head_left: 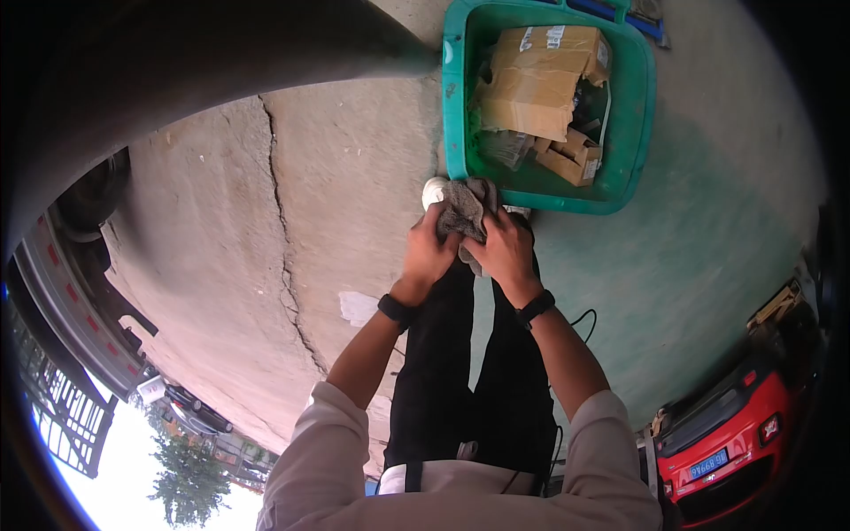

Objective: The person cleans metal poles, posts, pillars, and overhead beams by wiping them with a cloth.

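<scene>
A crumpled grey-brown cloth is bunched between my two hands, in front of my legs. My left hand has its fingers closed on the cloth's left side. On the other side my right hand grips it too, thumb pointing inward. Just beyond the cloth stands a green plastic bin, its near edge close to my fingers. Inside the bin lie a torn cardboard box, a smaller opened carton and some clear plastic. The cloth covers part of a white shoe.
A thick dark pillar-like shape crosses the upper left. A long crack runs through the concrete floor, with a white scrap beside it. A red car stands at the lower right, and a truck is at the far left.
</scene>
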A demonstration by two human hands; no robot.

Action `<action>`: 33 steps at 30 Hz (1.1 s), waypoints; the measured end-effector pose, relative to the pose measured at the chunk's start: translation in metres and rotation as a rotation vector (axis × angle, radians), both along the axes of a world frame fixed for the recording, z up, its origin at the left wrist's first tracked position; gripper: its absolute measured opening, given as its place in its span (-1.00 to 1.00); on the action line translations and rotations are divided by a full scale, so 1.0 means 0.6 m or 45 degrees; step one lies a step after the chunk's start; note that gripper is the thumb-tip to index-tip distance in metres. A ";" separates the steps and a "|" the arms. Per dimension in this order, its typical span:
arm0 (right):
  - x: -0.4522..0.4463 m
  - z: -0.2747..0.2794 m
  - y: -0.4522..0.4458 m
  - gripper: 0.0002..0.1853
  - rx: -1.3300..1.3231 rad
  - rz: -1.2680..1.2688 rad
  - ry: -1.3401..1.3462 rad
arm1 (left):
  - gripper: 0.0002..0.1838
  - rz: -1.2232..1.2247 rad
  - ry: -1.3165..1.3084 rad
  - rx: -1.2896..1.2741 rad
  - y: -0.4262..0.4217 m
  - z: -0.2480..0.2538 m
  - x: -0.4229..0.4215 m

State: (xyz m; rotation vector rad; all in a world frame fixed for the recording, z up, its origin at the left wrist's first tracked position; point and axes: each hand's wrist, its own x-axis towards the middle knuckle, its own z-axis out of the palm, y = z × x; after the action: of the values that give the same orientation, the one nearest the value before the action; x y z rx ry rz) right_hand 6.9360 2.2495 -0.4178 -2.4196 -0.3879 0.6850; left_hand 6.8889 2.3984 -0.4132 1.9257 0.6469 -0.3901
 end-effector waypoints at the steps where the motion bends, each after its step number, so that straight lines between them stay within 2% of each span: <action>1: 0.004 0.002 0.015 -0.58 0.000 -0.001 0.037 | -0.49 0.041 -0.008 -0.003 0.011 -0.004 -0.004; 5: 0.031 0.014 0.074 -0.58 -0.026 -0.063 0.102 | -0.49 0.070 -0.045 0.045 0.054 0.013 0.037; 9: 0.088 0.011 0.118 -0.61 0.035 -0.191 0.013 | -0.49 0.080 -0.173 0.126 0.081 0.004 0.104; 10: 0.109 0.008 0.127 -0.61 0.072 -0.225 -0.073 | -0.50 0.136 -0.114 0.081 0.085 0.002 0.125; 13: 0.190 0.016 0.157 -0.60 -0.014 -0.319 0.175 | -0.51 0.131 -0.214 0.170 0.098 0.003 0.206; 16: 0.234 0.013 0.173 -0.59 -0.017 -0.388 0.158 | -0.54 0.090 -0.299 0.248 0.111 -0.021 0.257; 19: 0.216 0.018 0.166 -0.59 -0.031 -0.374 0.188 | -0.56 -0.015 -0.161 0.277 0.107 0.003 0.248; 21: 0.180 0.032 0.153 -0.61 -0.043 -0.365 0.280 | -0.57 -0.021 -0.102 0.229 0.099 -0.006 0.199; 28: 0.006 0.028 0.078 -0.62 -0.107 -0.222 0.259 | -0.57 -0.107 0.059 0.116 0.048 0.001 0.027; 33: -0.021 0.036 -0.018 -0.56 -0.097 -0.182 0.382 | -0.52 -0.345 0.148 0.014 -0.006 0.032 0.011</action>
State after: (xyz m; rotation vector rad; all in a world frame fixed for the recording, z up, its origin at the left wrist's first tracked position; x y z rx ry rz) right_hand 6.9234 2.2388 -0.3964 -2.3381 -0.0674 0.9950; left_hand 6.8957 2.3950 -0.3940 2.0176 0.4629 -0.6743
